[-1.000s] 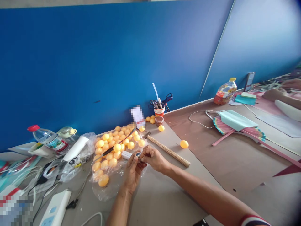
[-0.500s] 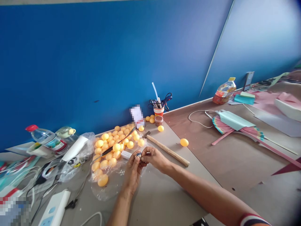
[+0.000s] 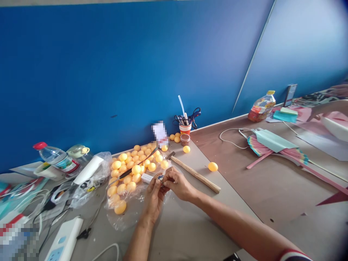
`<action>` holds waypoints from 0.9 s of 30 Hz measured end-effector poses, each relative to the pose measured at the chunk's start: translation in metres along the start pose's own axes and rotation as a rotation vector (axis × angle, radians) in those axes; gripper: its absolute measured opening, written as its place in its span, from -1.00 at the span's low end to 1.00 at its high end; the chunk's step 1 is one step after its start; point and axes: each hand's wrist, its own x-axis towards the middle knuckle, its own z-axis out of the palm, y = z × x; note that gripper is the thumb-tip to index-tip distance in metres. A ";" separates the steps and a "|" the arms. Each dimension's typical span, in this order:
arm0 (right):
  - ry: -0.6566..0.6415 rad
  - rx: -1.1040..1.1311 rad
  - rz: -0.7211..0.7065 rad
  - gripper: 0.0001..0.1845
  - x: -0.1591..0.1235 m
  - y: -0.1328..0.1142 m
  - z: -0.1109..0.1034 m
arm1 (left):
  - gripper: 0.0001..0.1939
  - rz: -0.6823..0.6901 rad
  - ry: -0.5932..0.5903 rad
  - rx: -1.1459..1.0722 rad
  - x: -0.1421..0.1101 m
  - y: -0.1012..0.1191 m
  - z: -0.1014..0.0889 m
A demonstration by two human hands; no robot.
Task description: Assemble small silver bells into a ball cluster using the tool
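Note:
A small shiny, dark-and-silver metallic object (image 3: 160, 178) is pinched between my two hands; its kind is too small to make out. My left hand (image 3: 153, 197) holds it from the left with thumb and fingers. From the right, the closed fingertips of my right hand (image 3: 181, 184) grip its other side. Just behind my hands lies a hammer with a wooden handle (image 3: 197, 175). To their left, many orange balls (image 3: 131, 186) rest on and in clear plastic, with a slim black corded tool (image 3: 126, 173) across them. A small white box (image 3: 146, 178) sits beside my left hand.
A paper cup of pens and cables (image 3: 185, 129) stands by the blue wall. On the left are a red-capped bottle (image 3: 61, 161) and a white power strip (image 3: 65, 239). A paper fan (image 3: 277, 143), a juice bottle (image 3: 262, 107) and someone's arm (image 3: 333, 107) are at right.
The view has shifted slightly, so things sit a little further right. Both hands keep their grip on the small metallic object. At the far right, another person's arm has moved.

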 end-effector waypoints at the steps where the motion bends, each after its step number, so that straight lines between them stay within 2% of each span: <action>1: -0.025 0.030 0.033 -0.89 0.001 -0.001 -0.001 | -0.77 0.004 0.000 0.004 0.000 0.000 0.000; 4: -0.087 0.087 0.079 -0.85 0.002 -0.003 -0.004 | -0.74 0.016 -0.017 0.032 0.001 -0.001 -0.001; 10: -0.051 0.007 0.035 -0.91 0.001 -0.001 -0.006 | -0.70 0.006 -0.003 0.035 0.002 -0.004 -0.004; 17: -0.097 -0.076 0.056 -0.87 0.002 -0.008 -0.013 | -0.68 0.003 0.027 0.084 0.002 -0.006 -0.003; 21: -0.119 -0.131 0.135 -0.87 0.003 -0.012 -0.016 | -0.71 0.011 0.018 0.162 0.002 -0.008 -0.006; 27: -0.119 -0.032 0.277 -0.86 0.004 -0.014 -0.015 | -0.70 0.023 0.044 0.208 0.004 -0.015 -0.014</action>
